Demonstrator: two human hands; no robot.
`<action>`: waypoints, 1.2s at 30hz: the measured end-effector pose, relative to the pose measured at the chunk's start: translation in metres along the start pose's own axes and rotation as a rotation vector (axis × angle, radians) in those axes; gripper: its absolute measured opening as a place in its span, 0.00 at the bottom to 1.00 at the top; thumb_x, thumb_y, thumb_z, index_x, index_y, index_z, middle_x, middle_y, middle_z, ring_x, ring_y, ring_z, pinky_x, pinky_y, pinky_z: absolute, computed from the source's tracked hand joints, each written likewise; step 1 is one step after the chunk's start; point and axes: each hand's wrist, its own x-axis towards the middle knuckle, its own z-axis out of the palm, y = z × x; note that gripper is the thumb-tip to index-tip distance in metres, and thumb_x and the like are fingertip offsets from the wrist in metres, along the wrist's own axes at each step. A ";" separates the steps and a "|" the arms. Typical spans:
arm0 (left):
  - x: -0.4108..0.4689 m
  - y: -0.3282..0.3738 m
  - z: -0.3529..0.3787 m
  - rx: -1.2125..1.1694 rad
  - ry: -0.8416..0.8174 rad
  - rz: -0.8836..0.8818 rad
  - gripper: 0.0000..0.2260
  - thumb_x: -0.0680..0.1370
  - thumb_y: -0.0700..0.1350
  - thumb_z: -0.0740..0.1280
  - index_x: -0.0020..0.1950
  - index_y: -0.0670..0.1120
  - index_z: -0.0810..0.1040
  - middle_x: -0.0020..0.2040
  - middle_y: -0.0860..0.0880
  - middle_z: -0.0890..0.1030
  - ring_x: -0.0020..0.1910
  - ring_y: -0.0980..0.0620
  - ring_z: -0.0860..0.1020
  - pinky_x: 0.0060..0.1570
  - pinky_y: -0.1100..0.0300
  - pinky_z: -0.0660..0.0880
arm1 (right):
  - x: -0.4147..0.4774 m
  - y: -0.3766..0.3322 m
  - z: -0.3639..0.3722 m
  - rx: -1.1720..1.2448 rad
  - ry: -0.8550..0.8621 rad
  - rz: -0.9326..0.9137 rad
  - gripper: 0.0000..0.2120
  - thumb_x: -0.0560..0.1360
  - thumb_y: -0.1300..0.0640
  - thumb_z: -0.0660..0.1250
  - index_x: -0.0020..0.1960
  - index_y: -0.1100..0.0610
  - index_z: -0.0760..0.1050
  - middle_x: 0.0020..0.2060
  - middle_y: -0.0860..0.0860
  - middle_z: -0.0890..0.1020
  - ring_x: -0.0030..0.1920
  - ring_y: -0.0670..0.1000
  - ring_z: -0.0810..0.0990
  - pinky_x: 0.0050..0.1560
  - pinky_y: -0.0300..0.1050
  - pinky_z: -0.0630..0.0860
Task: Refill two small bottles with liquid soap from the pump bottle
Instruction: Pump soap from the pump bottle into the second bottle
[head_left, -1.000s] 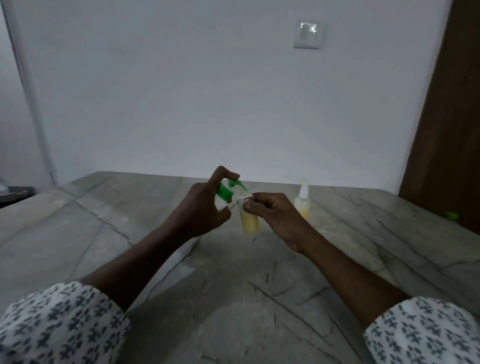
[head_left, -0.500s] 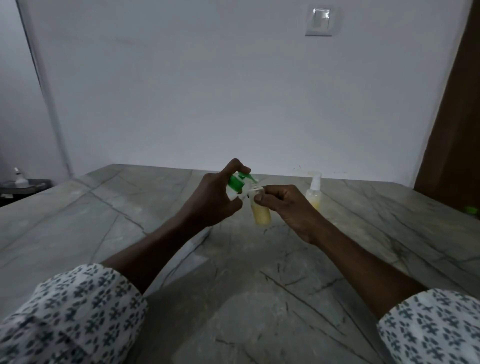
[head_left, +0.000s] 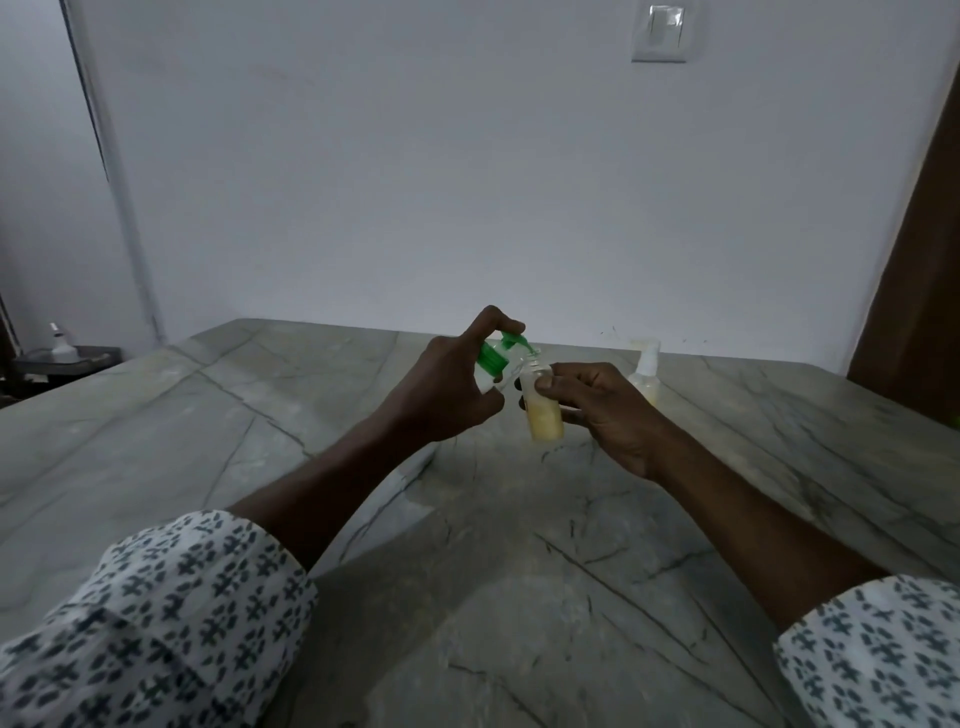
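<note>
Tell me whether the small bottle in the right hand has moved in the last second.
No: the small bottle sits just as far left of the standing spray bottle; only the camera shifted.

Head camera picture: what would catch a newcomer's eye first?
At centre, the left hand grips a green-topped pump bottle, its spout over a small clear bottle of yellowish soap held by the right hand. Behind, a white-capped spray bottle stands on the grey marble table.
</note>
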 end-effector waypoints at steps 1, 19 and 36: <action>0.000 0.000 0.000 0.001 0.003 -0.002 0.27 0.69 0.37 0.73 0.64 0.51 0.68 0.48 0.54 0.80 0.32 0.46 0.79 0.34 0.56 0.79 | 0.000 0.001 0.000 -0.004 -0.001 0.001 0.11 0.78 0.53 0.67 0.55 0.56 0.83 0.55 0.58 0.84 0.61 0.60 0.80 0.68 0.65 0.69; -0.002 0.000 -0.003 -0.030 0.003 -0.008 0.29 0.69 0.38 0.72 0.65 0.55 0.66 0.43 0.51 0.82 0.29 0.50 0.74 0.34 0.53 0.77 | -0.003 -0.017 -0.002 -0.266 0.084 -0.133 0.06 0.77 0.56 0.69 0.52 0.54 0.83 0.42 0.49 0.84 0.40 0.43 0.78 0.42 0.36 0.73; 0.000 0.005 -0.003 0.028 -0.050 -0.050 0.31 0.70 0.40 0.72 0.67 0.57 0.63 0.43 0.48 0.82 0.27 0.52 0.73 0.33 0.57 0.76 | -0.004 -0.018 -0.006 -0.414 0.119 -0.177 0.08 0.75 0.55 0.71 0.52 0.56 0.84 0.41 0.46 0.84 0.39 0.37 0.78 0.45 0.38 0.73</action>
